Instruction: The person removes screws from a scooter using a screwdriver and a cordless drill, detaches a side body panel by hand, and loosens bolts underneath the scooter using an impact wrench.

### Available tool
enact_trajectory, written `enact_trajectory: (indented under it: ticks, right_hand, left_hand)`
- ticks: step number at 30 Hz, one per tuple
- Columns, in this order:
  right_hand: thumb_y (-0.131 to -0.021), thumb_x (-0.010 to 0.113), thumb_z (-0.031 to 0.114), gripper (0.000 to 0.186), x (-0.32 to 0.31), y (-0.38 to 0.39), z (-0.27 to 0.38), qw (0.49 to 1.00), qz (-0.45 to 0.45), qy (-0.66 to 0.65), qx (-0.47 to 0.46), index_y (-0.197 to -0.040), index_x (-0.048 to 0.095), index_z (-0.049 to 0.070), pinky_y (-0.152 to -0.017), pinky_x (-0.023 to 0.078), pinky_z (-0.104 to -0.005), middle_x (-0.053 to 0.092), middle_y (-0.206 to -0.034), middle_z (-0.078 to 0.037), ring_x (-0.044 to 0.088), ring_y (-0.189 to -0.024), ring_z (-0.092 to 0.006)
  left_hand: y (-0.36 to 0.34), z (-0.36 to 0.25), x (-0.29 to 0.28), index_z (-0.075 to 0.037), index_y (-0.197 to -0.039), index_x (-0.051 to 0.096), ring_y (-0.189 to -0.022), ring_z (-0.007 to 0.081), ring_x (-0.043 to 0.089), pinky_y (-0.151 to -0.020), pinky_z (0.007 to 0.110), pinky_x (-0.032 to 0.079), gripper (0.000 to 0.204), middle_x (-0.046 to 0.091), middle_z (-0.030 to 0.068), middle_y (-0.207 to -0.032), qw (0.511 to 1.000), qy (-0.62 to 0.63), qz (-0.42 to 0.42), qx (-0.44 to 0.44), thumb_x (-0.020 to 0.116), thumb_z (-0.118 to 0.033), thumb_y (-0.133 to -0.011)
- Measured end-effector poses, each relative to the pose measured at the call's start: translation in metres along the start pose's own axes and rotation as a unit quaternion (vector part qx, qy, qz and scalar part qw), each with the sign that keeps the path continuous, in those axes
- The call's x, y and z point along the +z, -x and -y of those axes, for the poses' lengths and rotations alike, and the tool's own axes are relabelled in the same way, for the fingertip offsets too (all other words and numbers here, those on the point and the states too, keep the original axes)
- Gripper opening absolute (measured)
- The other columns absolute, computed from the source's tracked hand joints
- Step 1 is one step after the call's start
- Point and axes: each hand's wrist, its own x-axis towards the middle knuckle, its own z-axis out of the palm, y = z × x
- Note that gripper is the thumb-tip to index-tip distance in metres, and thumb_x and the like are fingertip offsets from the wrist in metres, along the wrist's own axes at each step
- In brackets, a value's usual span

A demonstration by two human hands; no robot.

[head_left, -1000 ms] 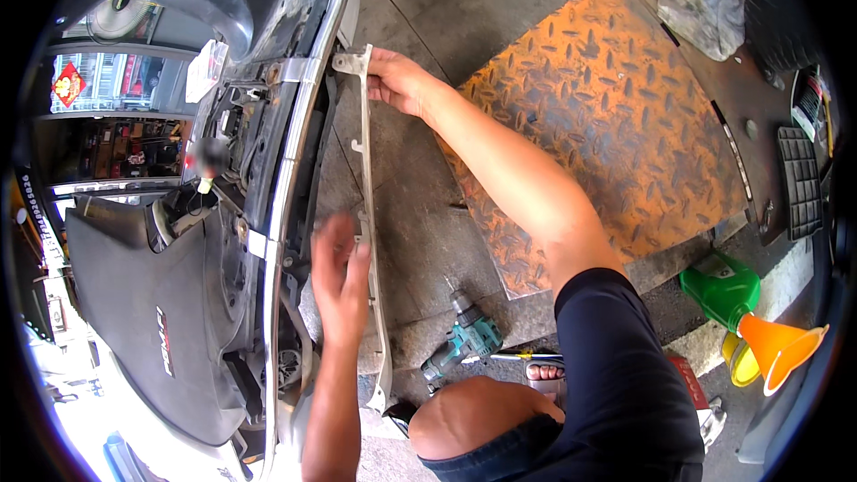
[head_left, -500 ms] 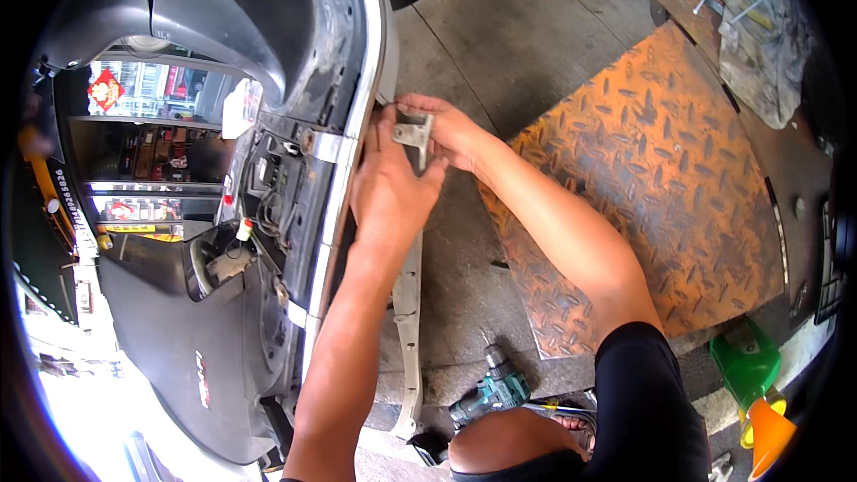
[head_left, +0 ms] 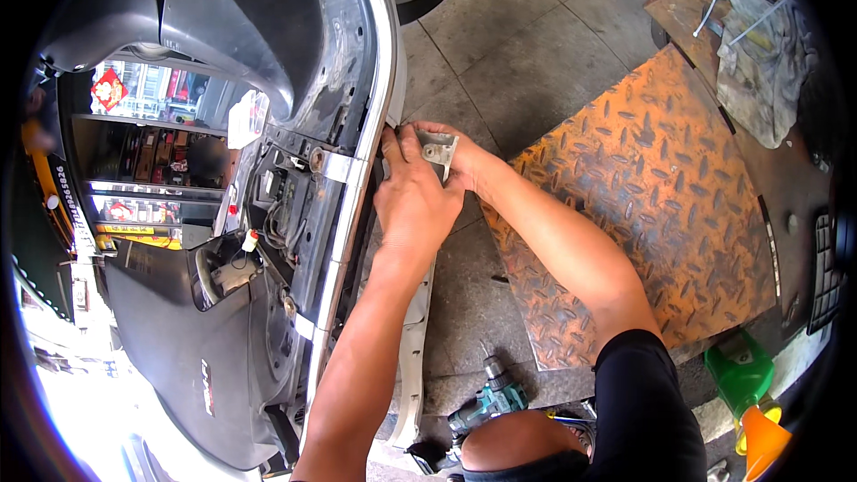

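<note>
Both hands have come together at the upper end of the long, narrow, pale grey strip; one second ago the left hand was lower, beside the strip's middle length. Its fingers now extend forward to the vehicle's edge, with the thumb beside the strip's flat end tab; whether they grip cannot be determined, as the fingertips' contact is obscured. On the far side of the tab, the right hand is closed on the strip, its fingers partly hidden behind it. The strip runs from the hands toward the wearer, just beside the vehicle and partly covered by the left forearm.

Immediately left of the hands is the curved, bright silver metal edge of the vehicle. Farther left is a dark grey moulded plastic cover. Near the strip's lower end, a teal and black cordless drill lies on the grey tiled floor. To the right is an orange, worn metal tread plate. Beyond its lower right corner are a green plastic jug and an orange plastic funnel.
</note>
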Motion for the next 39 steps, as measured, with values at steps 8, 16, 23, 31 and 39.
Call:
enact_trajectory:
  ticks: [8,16,23,31,39]
  right_hand:
    - [-0.097,0.053,0.011,0.021,0.012,0.004,0.016,0.999,0.005,0.043,-0.006,-0.116,0.057,0.005,-0.082,0.057,-0.0323,0.065,-0.105,-0.008,0.066,-0.091,-0.0191]
    - [-0.096,0.056,0.017,0.031,0.022,0.005,0.023,0.998,0.001,0.066,0.015,-0.122,0.053,0.0,-0.086,0.055,-0.0323,0.062,-0.111,-0.008,0.064,-0.098,-0.0186]
    - [-0.096,0.057,0.02,0.031,0.005,0.006,0.027,0.997,0.044,0.063,0.01,-0.12,0.055,0.001,-0.084,0.055,-0.0319,0.064,-0.109,-0.009,0.065,-0.095,-0.0178]
    - [-0.098,0.051,0.014,0.019,0.015,0.001,0.025,0.999,0.041,0.009,0.019,-0.11,0.057,0.001,-0.072,0.052,-0.0333,0.066,-0.092,-0.008,0.064,-0.079,-0.0184]
    - [-0.096,0.055,0.015,0.026,0.008,0.0,0.017,0.999,0.045,-0.028,0.009,-0.118,0.055,-0.001,-0.08,0.057,-0.0343,0.065,-0.101,-0.01,0.066,-0.088,-0.0205]
  left_hand:
    - [-0.008,0.017,-0.009,0.004,-0.129,0.047,-0.106,0.0412,0.06,-0.09,0.045,0.05,0.062,0.049,0.0246,-0.133,0.994,0.0,-0.05,0.093,0.064,-0.021,-0.075]
    - [-0.007,0.025,-0.005,0.005,-0.13,0.046,-0.107,0.0419,0.059,-0.092,0.045,0.048,0.059,0.051,0.0263,-0.128,0.991,0.034,-0.083,0.096,0.06,-0.015,-0.077]
    - [-0.007,0.013,-0.014,0.007,-0.125,0.051,-0.112,0.041,0.056,-0.096,0.043,0.046,0.054,0.055,0.0275,-0.123,0.993,0.052,-0.045,0.094,0.061,-0.011,-0.075]
    - [-0.009,0.017,-0.016,0.008,-0.121,0.053,-0.11,0.039,0.059,-0.095,0.041,0.047,0.052,0.057,0.0279,-0.12,0.991,0.062,-0.059,0.1,0.063,-0.01,-0.073]
    - [-0.008,0.011,-0.016,0.005,-0.128,0.048,-0.11,0.0402,0.059,-0.088,0.042,0.051,0.059,0.053,0.0297,-0.126,0.995,0.074,-0.023,0.055,0.062,-0.01,-0.073]
